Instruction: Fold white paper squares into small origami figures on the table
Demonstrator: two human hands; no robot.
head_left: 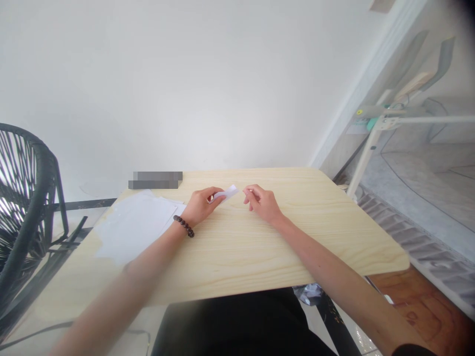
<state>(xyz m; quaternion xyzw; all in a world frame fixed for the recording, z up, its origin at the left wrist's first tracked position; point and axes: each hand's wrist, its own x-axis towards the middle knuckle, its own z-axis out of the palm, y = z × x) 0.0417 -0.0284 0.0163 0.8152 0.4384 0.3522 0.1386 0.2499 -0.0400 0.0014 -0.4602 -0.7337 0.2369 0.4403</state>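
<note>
My left hand (202,203), with a dark beaded bracelet (184,226) on its wrist, pinches a small folded strip of white paper (230,192) between thumb and fingers. The strip sticks out to the right, held just above the wooden table. A short gap beyond its free end is my right hand (262,201), its fingers curled and the thumb close to the index fingertip. Whether anything small sits between those fingertips I cannot make out. Loose sheets of white paper (135,227) lie spread over one another to the left of my left hand.
The light wooden table (237,267) stands against a white wall (222,89). At its back left is a dark, pixelated oblong (156,180). A black woven chair (33,198) stands on the left, a white metal frame (365,158) on the right.
</note>
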